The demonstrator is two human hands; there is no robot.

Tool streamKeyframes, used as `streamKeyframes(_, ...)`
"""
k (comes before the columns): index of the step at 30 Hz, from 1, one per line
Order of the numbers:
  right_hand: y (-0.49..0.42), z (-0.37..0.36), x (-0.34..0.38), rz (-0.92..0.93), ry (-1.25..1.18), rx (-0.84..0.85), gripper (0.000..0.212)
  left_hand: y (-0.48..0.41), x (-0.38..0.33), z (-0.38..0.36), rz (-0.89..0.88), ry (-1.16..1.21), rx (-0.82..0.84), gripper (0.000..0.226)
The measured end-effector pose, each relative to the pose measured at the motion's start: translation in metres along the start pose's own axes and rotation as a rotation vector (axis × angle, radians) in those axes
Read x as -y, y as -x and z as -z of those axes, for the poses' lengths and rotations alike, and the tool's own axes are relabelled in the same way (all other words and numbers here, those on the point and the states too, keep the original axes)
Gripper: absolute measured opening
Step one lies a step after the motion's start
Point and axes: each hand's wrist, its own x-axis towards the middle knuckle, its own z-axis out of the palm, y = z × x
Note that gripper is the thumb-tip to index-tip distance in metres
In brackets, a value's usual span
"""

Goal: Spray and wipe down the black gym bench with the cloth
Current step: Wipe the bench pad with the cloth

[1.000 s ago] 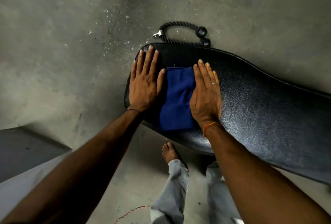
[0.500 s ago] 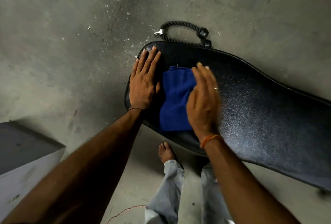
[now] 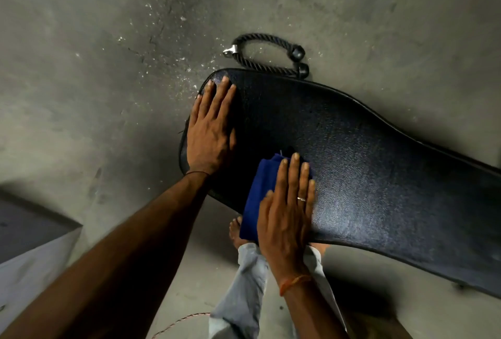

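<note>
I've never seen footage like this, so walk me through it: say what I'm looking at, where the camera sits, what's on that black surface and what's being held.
There is no machine here: these are a person's two bare hands. Every picture comes from one camera worn on the head, looking down. The long black pad is a gym bench above a concrete floor. The left hand rests flat on its rounded end. The right hand presses a blue cloth onto the bench's near edge with straight fingers. Nothing is gripped; both hands lie open. A black rope handle lies on the floor beyond the bench.
</note>
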Motion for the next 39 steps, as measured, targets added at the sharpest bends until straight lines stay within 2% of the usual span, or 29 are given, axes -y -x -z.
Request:
streamKeyframes(5, -0.059, 0.007, 0.019, 0.111, 0.023, 0.031, 0.069, 0.001, 0.002, -0.003, -0.008, -0.002, -0.029, 0.075)
streamKeyframes(10, -0.183, 0.013, 0.028, 0.143, -0.008, -0.073, 0.063, 0.000, 0.000, -0.001, -0.002, -0.001, -0.026, 0.076)
streamKeyframes(12, -0.200, 0.012, 0.028, 0.157, -0.005, -0.088, 0.060, 0.000, 0.000, 0.000, -0.004, 0.001, -0.024, 0.077)
streamKeyframes(14, -0.178, 0.013, 0.025, 0.184, 0.008, -0.081, 0.058, 0.000, 0.000, 0.001, -0.007, -0.010, -0.015, 0.077)
streamKeyframes(19, -0.040, 0.009, 0.010, 0.220, 0.082, 0.040, 0.063, 0.000, 0.000, 0.001, -0.011, -0.027, -0.014, 0.072)
streamKeyframes(21, -0.041, 0.006, 0.006, 0.229, 0.103, 0.051, 0.063, 0.000, 0.000, 0.001, -0.017, -0.040, -0.019, 0.071)
streamKeyframes(27, -0.175, 0.015, 0.027, 0.185, 0.027, -0.049, 0.061, -0.001, -0.002, -0.002, -0.023, -0.035, -0.047, 0.069)
streamKeyframes(29, -0.187, 0.016, 0.032, 0.167, 0.013, -0.065, 0.061, -0.002, -0.001, -0.001, -0.017, -0.033, -0.045, 0.069)
streamKeyframes(31, -0.157, 0.016, 0.026, 0.163, 0.018, -0.064, 0.060, -0.002, -0.002, 0.000, -0.017, -0.029, -0.036, 0.069)
streamKeyframes(36, -0.012, 0.010, -0.023, 0.120, 0.072, 0.025, 0.063, 0.000, -0.005, 0.001, 0.006, -0.020, -0.025, 0.067)
streamKeyframes(39, -0.037, 0.012, -0.039, 0.120, 0.069, 0.037, 0.062, 0.001, -0.005, 0.002, -0.001, -0.037, -0.008, 0.068)
